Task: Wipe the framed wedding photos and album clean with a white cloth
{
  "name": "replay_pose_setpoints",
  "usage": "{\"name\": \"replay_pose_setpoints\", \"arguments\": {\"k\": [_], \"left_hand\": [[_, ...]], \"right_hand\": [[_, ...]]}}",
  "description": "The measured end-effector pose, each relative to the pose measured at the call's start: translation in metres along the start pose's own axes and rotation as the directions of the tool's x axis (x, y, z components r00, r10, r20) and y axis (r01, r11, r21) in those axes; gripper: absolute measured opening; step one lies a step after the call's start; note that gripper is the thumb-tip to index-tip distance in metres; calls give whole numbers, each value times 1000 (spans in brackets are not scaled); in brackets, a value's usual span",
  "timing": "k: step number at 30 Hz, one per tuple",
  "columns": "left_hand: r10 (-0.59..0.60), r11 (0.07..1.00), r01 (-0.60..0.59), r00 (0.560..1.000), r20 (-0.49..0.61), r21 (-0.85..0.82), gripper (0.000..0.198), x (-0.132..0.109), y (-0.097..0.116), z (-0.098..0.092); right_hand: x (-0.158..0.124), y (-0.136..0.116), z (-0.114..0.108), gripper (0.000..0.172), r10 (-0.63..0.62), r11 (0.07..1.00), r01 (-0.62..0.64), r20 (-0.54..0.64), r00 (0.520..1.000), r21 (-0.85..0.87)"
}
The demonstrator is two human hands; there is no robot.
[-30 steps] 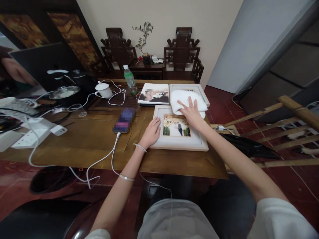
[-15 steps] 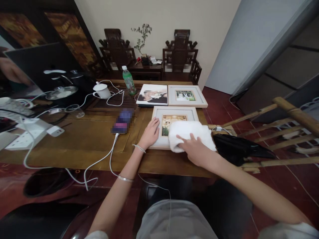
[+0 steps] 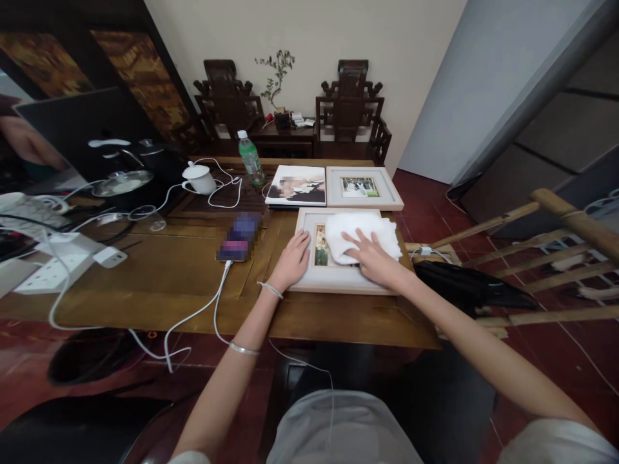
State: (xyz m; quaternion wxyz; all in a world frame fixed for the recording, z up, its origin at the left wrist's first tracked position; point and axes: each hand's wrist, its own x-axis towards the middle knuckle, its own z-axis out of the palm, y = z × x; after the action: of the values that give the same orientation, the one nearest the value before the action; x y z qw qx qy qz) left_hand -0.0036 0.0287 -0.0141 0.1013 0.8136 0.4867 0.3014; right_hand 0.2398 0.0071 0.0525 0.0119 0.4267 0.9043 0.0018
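A pale wooden picture frame [image 3: 333, 278] lies flat near the table's front right. My left hand [image 3: 293, 259] rests flat on its left border, fingers stretched out. My right hand [image 3: 374, 259] presses a white folded cloth [image 3: 360, 231] onto the glass, fingers spread flat over the cloth. The cloth covers most of the photo; only a strip of the picture shows at its left.
Behind lie a second pale frame [image 3: 363, 187] and an unframed photo print [image 3: 297, 185]. A phone [image 3: 239, 236] on a white cable, a green bottle [image 3: 251, 158], a white lidded cup [image 3: 198, 178], power strips [image 3: 58, 261] and cookware crowd the wooden table [image 3: 159, 277]. Bamboo poles [image 3: 532, 251] stand at right.
The cloth under my right hand went from the far frame down to the near frame's bottom right corner, then back up over its photo. My left hand stayed on the frame's left border.
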Motion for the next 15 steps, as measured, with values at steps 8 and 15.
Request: {"name": "replay_pose_setpoints", "arguments": {"k": [8, 15], "left_hand": [[0, 1000, 0, 1000, 16, 7, 45, 0, 1, -2], [4, 1000, -5, 1000, 20, 24, 44, 0, 2, -3]], "right_hand": [[58, 44, 10, 62, 98, 992, -108, -153, 983, -58], [17, -4, 3, 63, 56, 998, -56, 11, 998, -23]]}}
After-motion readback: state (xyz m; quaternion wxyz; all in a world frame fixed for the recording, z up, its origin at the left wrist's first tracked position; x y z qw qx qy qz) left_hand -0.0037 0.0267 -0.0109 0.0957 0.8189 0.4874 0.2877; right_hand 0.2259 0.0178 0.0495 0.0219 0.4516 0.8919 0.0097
